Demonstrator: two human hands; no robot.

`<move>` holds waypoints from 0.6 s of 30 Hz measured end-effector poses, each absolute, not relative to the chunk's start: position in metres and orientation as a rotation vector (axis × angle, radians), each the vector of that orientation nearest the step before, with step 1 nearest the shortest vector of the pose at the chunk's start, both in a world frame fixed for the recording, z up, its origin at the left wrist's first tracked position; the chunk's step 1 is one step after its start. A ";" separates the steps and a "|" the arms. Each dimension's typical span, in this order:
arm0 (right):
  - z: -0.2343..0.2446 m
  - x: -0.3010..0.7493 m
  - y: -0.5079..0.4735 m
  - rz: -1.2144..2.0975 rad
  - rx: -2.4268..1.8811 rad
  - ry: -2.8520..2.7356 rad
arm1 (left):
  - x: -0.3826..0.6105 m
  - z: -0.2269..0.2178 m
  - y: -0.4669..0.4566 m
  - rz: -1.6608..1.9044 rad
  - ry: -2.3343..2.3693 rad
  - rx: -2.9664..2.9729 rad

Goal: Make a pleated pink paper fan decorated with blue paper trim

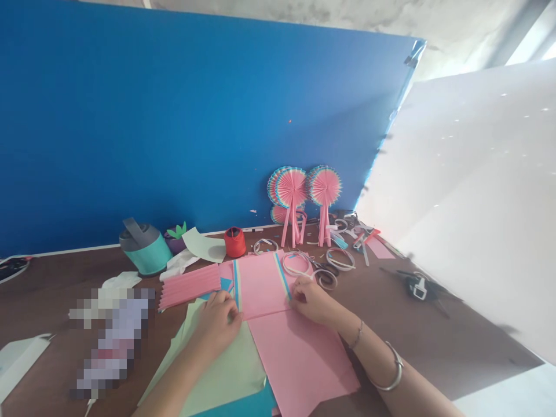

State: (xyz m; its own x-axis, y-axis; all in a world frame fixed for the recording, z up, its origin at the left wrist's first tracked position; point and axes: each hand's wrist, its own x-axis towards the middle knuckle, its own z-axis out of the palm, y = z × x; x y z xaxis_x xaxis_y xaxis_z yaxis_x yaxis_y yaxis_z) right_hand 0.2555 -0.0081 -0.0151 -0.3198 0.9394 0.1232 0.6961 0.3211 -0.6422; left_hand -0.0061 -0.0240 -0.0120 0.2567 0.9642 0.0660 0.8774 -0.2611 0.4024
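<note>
A pink sheet of paper [259, 284] with blue and cream stripes along its two side edges lies in front of me. My left hand [219, 318] has its fingers curled at the sheet's lower left corner. At the lower right corner, my right hand [309, 300] pinches the edge beside the stripe. Below it lies a plain pink sheet [304, 359], partly over light green sheets [234, 370] and a blue sheet [243, 407]. Left of the striped sheet sits a pleated pink paper strip [190, 286]. My fingertips partly hide both corners.
Pink folding paper fans [292, 188] stand against the blue board [174, 116]. Red thread [235, 242], a teal-grey container [147, 249], coiled strips [341, 259] and a black-handled tool [419, 286] lie around. A white panel [478, 202] borders the right side.
</note>
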 end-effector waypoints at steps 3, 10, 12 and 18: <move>-0.014 0.254 -0.010 0.616 -1.485 -2.139 | -0.003 -0.007 -0.026 0.365 1.749 2.301; -0.010 0.250 -0.022 0.234 -1.481 -2.353 | 0.004 -0.002 -0.037 0.443 1.575 2.731; -0.009 0.247 -0.027 0.102 -1.413 -2.452 | 0.007 -0.003 -0.040 0.443 1.411 2.857; -0.018 0.242 -0.027 -0.144 -1.077 -2.664 | 0.013 0.001 -0.042 0.385 1.311 2.875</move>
